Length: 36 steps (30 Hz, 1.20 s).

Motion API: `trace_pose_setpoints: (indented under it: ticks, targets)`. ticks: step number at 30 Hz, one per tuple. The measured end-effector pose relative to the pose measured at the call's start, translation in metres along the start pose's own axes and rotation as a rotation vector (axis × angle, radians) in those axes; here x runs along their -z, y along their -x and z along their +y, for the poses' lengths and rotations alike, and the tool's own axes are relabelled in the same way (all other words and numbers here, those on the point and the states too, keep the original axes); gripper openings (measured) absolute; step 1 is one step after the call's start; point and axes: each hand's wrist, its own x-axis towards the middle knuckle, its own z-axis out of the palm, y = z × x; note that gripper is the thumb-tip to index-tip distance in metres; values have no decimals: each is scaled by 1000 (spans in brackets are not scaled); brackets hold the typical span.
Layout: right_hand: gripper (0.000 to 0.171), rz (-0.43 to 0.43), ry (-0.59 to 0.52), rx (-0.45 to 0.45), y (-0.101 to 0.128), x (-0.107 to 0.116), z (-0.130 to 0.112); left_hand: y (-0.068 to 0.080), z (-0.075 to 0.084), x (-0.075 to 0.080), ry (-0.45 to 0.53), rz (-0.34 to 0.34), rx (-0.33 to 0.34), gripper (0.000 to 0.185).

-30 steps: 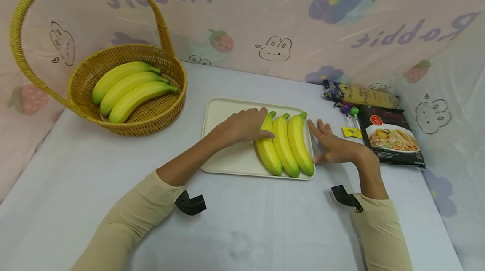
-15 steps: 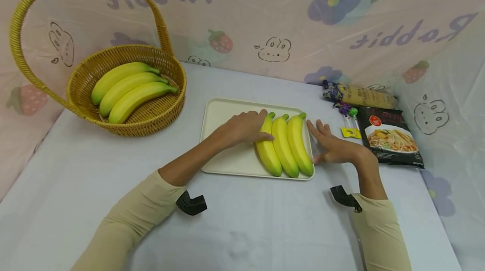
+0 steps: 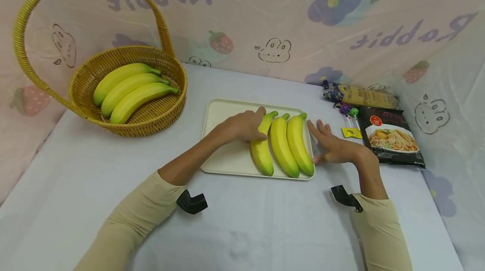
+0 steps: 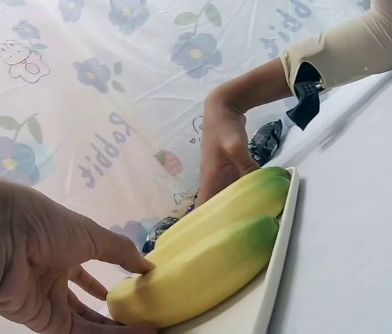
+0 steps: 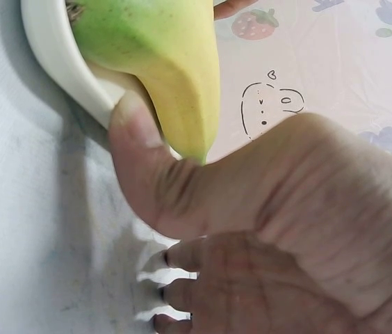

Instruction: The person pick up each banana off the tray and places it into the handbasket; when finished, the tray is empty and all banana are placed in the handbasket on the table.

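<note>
Three yellow bananas with greenish ends lie side by side on a cream tray (image 3: 227,159). My left hand (image 3: 244,127) grips the leftmost banana (image 3: 262,158), thumb on top and fingers round its far side. In the left wrist view that banana (image 4: 196,275) lies between thumb and fingers. A gap separates it from the middle banana (image 3: 282,147) and the right banana (image 3: 299,144), which lie against each other. My right hand (image 3: 335,147) rests at the tray's right edge with fingers spread. Its thumb (image 5: 137,139) touches the tray rim in the right wrist view.
A wicker basket (image 3: 151,124) with a tall handle stands at the back left, three bananas (image 3: 130,90) inside. At the right lie a black noodle packet (image 3: 394,136), a tan food packet (image 3: 367,96), lollipops (image 3: 352,113) and a small yellow packet (image 3: 351,132). A printed curtain hangs behind.
My left hand has shifted slightly left with the leftmost banana, which now stands apart from the middle one. The right hand has stayed at the tray's edge.
</note>
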Motion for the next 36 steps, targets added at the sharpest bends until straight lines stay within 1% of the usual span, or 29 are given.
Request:
trace_pose_setpoints:
  ticks: [4, 9, 12, 16, 20, 27, 30, 33, 36]
  targets:
    - [126, 1, 1, 2, -1, 0, 0, 3, -2, 6, 2, -29, 54, 69]
    - [126, 2, -5, -3, -1, 0, 1, 4, -3, 7, -29, -18, 121, 78]
    - [125, 3, -4, 0, 0, -1, 1, 4, -2, 3, -32, 11, 133, 77]
    - [125, 3, 0, 1, -1, -1, 1, 3, 1, -3, -47, 58, 118, 72]
    - [125, 5, 0, 3, -1, 0, 1, 5, 2, -2, -63, 90, 118, 71]
    - [126, 1, -2, -2, -1, 0, 1, 10, -1, 11, -28, 109, 125, 73]
    - [126, 3, -4, 1, 0, 0, 1, 15, -3, 19, -26, 142, 118, 71]
    - [127, 5, -8, 4, 1, 0, 1, 20, -5, 28, -41, 191, 105, 73]
    - [127, 6, -8, 7, 1, 0, 1, 26, -7, 39, -36, 235, 107, 77]
